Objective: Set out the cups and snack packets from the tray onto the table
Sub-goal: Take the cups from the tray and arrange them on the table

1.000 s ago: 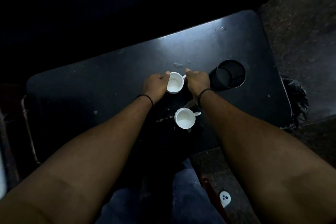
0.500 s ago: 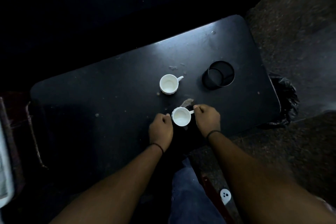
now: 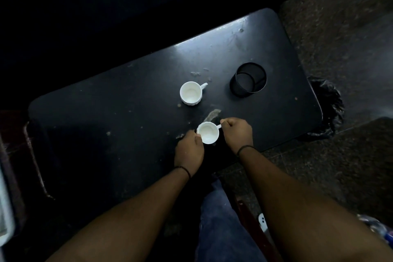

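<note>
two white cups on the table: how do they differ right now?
The near cup is held: left hand on its side, right hand at its handle. The far cup stands free, untouched. The far cup's wall looks ribbed; the near cup's is too hidden to tell. Both are white, upright, empty, handles pointing right.

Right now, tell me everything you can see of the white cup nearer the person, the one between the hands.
The near cup is small, white and glossy, ceramic by its look, upright and seemingly empty. Its thin handle points right, pinched by the right hand; the left hand touches its left rim. It sits near the front edge of the dark table, apart from the second cup. Whether it rests or is lifted, I cannot tell.
</note>
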